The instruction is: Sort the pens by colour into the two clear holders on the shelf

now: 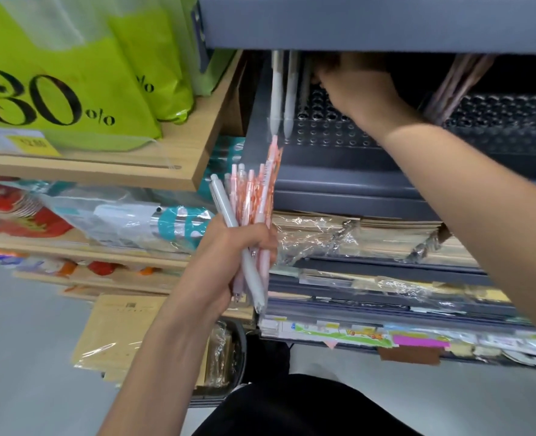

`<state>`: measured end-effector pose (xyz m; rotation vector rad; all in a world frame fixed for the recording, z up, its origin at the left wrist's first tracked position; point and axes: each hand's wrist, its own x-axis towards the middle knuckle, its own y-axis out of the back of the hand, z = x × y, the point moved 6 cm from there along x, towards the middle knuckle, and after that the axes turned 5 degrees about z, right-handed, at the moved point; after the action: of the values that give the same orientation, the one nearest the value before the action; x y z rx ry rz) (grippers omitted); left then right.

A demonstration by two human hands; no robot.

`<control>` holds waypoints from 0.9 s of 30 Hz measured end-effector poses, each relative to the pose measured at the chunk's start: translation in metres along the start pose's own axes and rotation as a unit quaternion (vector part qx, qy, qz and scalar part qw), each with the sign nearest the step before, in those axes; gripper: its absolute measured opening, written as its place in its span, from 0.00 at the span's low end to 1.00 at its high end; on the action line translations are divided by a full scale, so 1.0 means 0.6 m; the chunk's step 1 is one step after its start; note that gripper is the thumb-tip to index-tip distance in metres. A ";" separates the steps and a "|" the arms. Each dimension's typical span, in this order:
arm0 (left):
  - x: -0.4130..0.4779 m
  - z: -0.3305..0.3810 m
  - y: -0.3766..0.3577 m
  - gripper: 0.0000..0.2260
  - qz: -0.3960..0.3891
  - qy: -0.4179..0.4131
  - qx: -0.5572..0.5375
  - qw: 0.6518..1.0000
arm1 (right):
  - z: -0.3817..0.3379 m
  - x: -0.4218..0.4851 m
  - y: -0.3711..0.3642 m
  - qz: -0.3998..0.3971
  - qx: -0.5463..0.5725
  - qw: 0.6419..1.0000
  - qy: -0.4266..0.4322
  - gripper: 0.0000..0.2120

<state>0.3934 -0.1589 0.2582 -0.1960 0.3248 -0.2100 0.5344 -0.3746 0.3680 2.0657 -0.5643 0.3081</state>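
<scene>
1. We see a bundle of pens (255,196): pink-and-orange patterned barrels plus one white pen (229,209), tips down, near, just in front of the grey shelf (339,177).
2. Left hand (229,250) grips the bundle, fingers curled round the barrels.
3. Two more white pens (281,96) stand upright far left on that shelf. Pinkish pens (452,86) lean far right.
4. Right hand (358,89) reaches into the shelf beside the white pens, arm extended. Its fingers are in shadow, so we cannot tell the grip.

Two white plastic pens (276,96) stand at the left end of the grey perforated metal shelf (332,138), our right hand (361,92) over it, our left hand (229,251) below its front, holding a pink-and-white pen bundle (254,196).
</scene>
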 end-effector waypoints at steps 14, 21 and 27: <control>0.001 -0.001 -0.005 0.20 -0.005 0.012 -0.024 1.000 | -0.014 -0.059 0.031 -0.054 0.202 0.977 -0.051 0.09; 0.007 -0.006 -0.032 0.15 -0.008 0.015 -0.012 1.000 | -0.012 -0.169 0.014 -0.271 0.390 0.877 -0.075 0.05; 0.015 -0.012 -0.088 0.10 -0.044 0.008 -0.006 0.999 | 0.034 -0.186 0.040 -0.267 0.440 0.844 -0.151 0.11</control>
<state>0.3900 -0.2130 0.2608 -0.2205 0.3337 -0.2958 0.4261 -0.3724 0.3271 3.0901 0.0473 -0.1399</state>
